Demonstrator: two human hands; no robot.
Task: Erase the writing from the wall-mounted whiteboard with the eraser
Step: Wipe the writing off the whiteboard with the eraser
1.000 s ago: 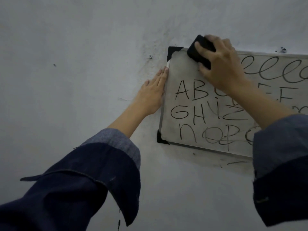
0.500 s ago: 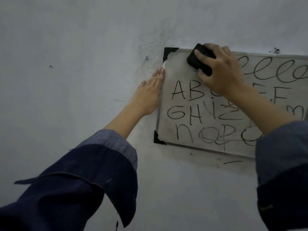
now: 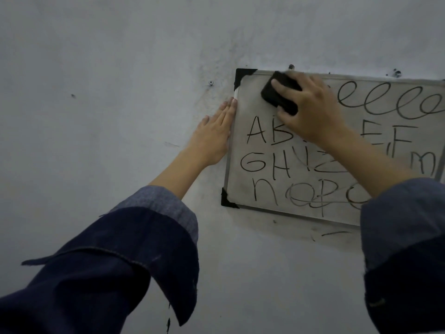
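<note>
Whiteboard (image 3: 243, 145), metal-framed with black corner caps, hangs on scuffed wall (image 3: 120, 92). Right hand (image 3: 310, 112) grips black foam eraser (image 3: 277, 94) at board's upper-left. Left hand (image 3: 214, 138) flat, fingers straight, against board's left edge.

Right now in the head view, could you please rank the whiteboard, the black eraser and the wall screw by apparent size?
1. whiteboard, partly cut off at the right edge
2. eraser, partly under the right hand
3. screw
</note>
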